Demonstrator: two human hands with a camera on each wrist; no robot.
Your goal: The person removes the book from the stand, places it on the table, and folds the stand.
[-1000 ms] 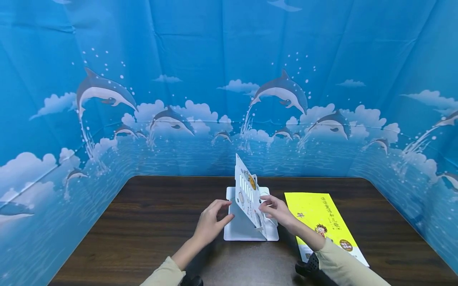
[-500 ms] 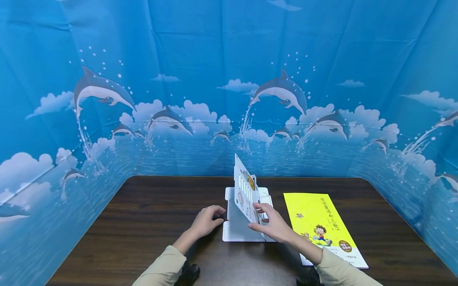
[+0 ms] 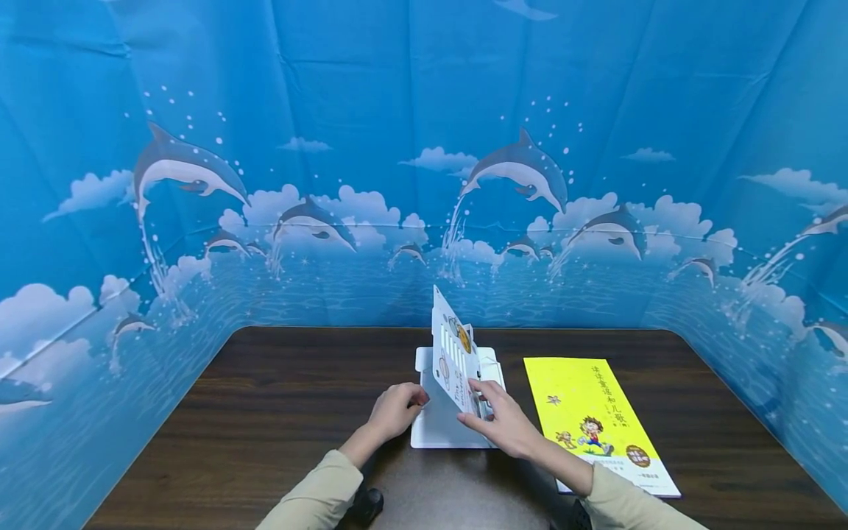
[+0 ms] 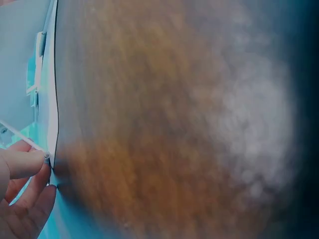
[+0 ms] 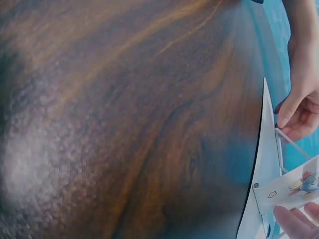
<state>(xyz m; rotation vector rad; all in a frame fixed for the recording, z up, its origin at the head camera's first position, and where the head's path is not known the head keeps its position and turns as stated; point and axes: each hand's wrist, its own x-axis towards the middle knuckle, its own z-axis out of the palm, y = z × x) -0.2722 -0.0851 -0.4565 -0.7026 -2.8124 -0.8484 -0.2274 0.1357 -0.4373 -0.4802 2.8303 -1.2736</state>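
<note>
A yellow book (image 3: 563, 383) titled 读读童谣和儿歌 is lying right of a white stand (image 3: 447, 433) on the dark table (image 3: 298, 412); its tilted panel (image 3: 456, 368) is bearing cartoons and partly legible lettering. The left hand (image 3: 394, 409) is pinching the stand's thin rod (image 4: 25, 139); the right hand (image 3: 509, 425) is gripping the panel's near edge.

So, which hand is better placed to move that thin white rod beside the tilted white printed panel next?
Probably the left hand: the left wrist view shows it pinching the rod near its end. The right hand is at the edge of the panel, apparently steadying it, so seems less free.
</note>
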